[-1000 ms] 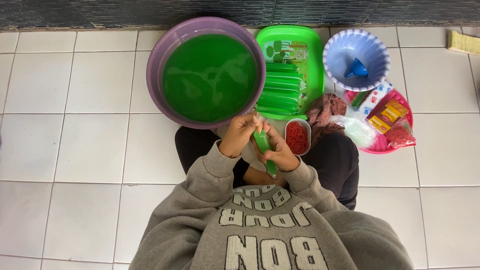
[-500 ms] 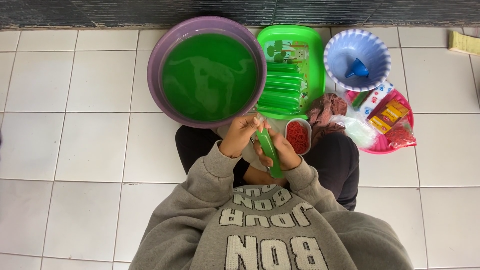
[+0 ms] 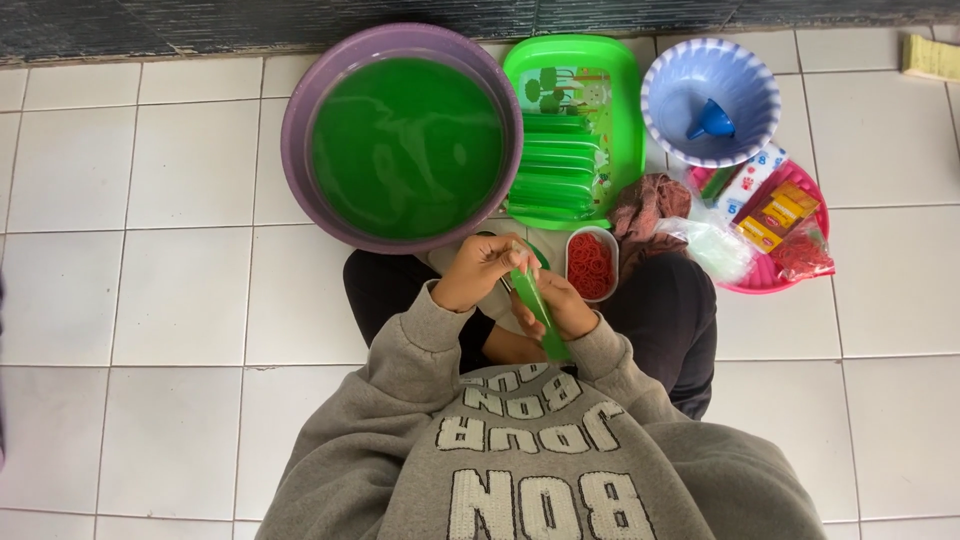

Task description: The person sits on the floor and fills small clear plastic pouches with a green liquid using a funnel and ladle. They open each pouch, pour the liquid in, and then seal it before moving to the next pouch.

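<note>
We are finding the slim green packet lying aslant above the lap, its long axis running from the left hand, whose grip is pinching the upper end, down into the right hand, closed round its middle.

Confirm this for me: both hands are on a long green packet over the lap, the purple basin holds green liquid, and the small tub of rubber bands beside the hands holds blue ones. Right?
Not quite. In the head view the rubber bands in the small tub are red, not blue. The rest stands: the left hand and right hand are both on the long green packet over the lap, and the purple basin holds green liquid.
</note>
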